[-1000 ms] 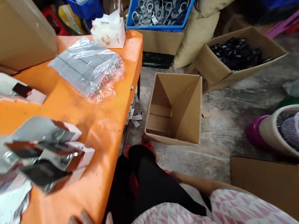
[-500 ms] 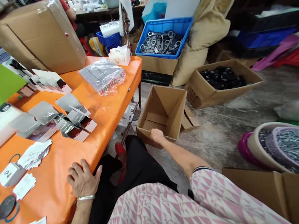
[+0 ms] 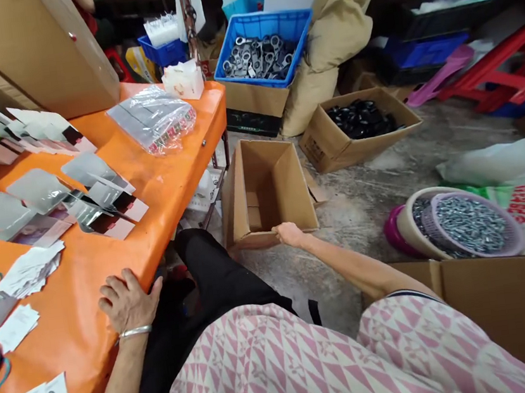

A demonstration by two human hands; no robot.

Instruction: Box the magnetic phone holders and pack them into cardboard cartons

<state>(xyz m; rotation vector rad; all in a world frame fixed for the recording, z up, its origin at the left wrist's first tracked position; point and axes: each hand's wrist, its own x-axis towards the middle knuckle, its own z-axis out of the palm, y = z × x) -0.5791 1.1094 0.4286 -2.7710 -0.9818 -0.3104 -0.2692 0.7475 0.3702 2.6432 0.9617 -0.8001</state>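
Note:
My right hand (image 3: 289, 234) reaches down to the floor and grips the near rim of an open, empty cardboard box (image 3: 266, 186) that stands beside the table. My left hand (image 3: 126, 300) rests on the edge of the orange table (image 3: 156, 190), fingers curled over it, wearing a silver bangle. It holds nothing that I can see. On the table in front of my left hand lie silvery folded cards (image 3: 95, 198), small white printed slips (image 3: 30, 269) and a clear plastic bag of packs (image 3: 152, 117).
A large cardboard carton (image 3: 34, 52) stands at the table's back. On the floor: a blue crate of metal parts (image 3: 263, 49), a box of black parts (image 3: 361, 124), a basin with a basket of small metal pieces (image 3: 457, 227), a cardboard box (image 3: 510, 306) at my right.
My right hand has taken hold of the empty box's near rim, and the box has turned and slid closer to the table. My left hand stays on the table edge.

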